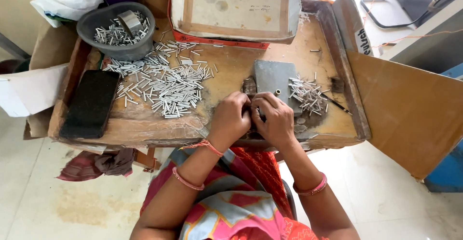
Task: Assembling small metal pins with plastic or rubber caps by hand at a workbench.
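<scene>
Metal tubes (166,88) lie in a big loose pile left of centre on the wooden tray (226,64), a smaller batch (307,95) on the grey block (272,76). Left hand (230,118) and right hand (276,119) meet at the block's near edge, fingers curled together (what they pinch, I cannot tell). Judging by the piles, most work remains; more tubes sit in the grey bowl (94,23).

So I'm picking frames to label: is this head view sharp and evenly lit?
Head view: mostly sharp on the left hand, right hand and loose metal tubes; soft daylight, faint shadows; the floor at top right is blown out; wide-lens bending toward the edges.
</scene>
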